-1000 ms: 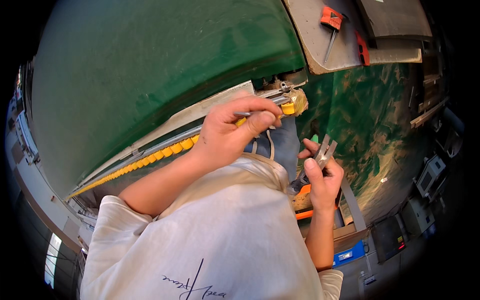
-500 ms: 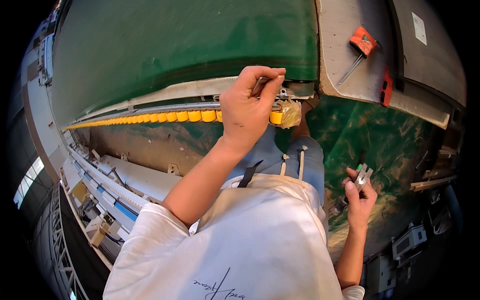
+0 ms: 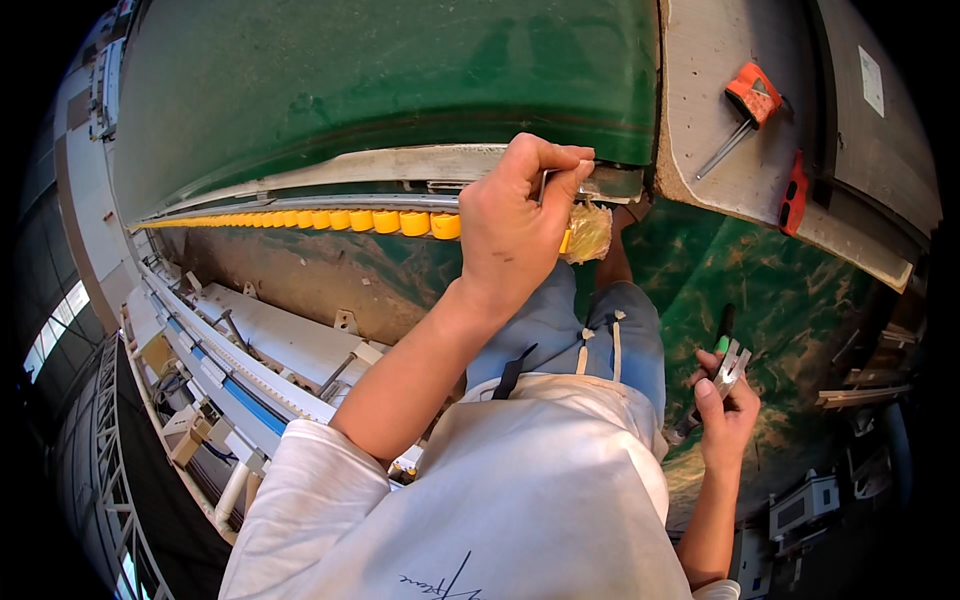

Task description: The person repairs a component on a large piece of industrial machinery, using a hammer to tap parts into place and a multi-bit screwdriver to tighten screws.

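My left hand (image 3: 515,215) is closed in a pinch above the near end of a metal rail (image 3: 330,207) fitted with yellow rollers (image 3: 387,221). A sliver of thin metal (image 3: 543,186) shows between its fingers; its kind is hidden. Beside this hand, crumpled clear wrapping (image 3: 590,234) covers the rail's end. Lower right, my right hand (image 3: 727,410) is closed around a hand tool with a forked silver head (image 3: 734,365). A black and green handle (image 3: 724,330) sticks out by the same fingers. I cannot tell whether both parts belong to one tool.
A wide green belt (image 3: 400,80) lies beyond the rail. On the grey board (image 3: 700,60) at upper right rest an orange-handled tool with a metal shaft (image 3: 752,95) and a red-and-black tool (image 3: 794,195). White machine framing (image 3: 270,330) runs along the left; green sheeting (image 3: 770,260) covers the floor.
The whole view has shifted slightly, so most things sit further right. My left hand keeps its pinch by the rail end. My right hand still grips the silver-headed tool.
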A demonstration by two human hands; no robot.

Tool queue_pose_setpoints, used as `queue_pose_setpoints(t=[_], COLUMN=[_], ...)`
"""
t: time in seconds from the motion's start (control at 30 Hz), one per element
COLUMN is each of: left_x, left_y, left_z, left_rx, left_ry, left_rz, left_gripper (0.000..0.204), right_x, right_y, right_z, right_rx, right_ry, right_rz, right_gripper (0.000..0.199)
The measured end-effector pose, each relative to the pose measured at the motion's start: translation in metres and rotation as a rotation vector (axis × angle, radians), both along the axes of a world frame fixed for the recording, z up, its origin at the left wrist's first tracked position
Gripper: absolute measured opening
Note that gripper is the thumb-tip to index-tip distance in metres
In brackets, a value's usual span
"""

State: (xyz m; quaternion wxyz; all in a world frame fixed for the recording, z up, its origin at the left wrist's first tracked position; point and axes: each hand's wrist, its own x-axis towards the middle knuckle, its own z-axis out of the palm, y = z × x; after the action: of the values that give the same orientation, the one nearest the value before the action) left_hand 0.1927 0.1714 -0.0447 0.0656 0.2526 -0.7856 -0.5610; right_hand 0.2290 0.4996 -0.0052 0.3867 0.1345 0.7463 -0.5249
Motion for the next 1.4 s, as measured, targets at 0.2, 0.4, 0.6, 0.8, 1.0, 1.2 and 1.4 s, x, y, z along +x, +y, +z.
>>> queue_pose_setpoints(t=[0.2,0.4,0.6,0.8,1.0,1.2,1.4], left_x=[-0.001,-0.008,-0.003,0.002,0.007,0.003,0.006], left_y=[0.002,0.001,-0.002,0.004,0.009,0.005,0.007], left_z=[0.000,0.005,0.000,0.000,-0.001,-0.003,-0.004], left_rx=[-0.046,-0.289,-0.370,-0.426,-0.467,-0.399,-0.437], left_ry=[-0.023,0.053,0.086,0.078,0.128,0.119,0.083], left_rz=[-0.038,-0.157,-0.114,-0.076,0.002,-0.028,0.010], left_gripper=[0.007,0.013,0.014,0.015,0.015,0.014,0.016], right_x=[0.000,-0.027,-0.085,-0.050,-0.112,-0.174,-0.217], right_y=[-0.002,-0.019,-0.036,-0.068,-0.077,-0.115,-0.179], right_z=[0.006,0.032,0.096,0.050,0.107,0.164,0.143], right_rx=[0.020,0.034,-0.343,-0.333,-0.099,0.179,0.210], right_ry=[-0.008,0.047,-0.285,0.064,0.093,0.600,1.123], right_rz=[-0.016,0.205,0.081,-0.340,0.059,0.741,1.691], right_gripper=[0.037,0.034,0.096,0.050,0.027,0.029,0.036])
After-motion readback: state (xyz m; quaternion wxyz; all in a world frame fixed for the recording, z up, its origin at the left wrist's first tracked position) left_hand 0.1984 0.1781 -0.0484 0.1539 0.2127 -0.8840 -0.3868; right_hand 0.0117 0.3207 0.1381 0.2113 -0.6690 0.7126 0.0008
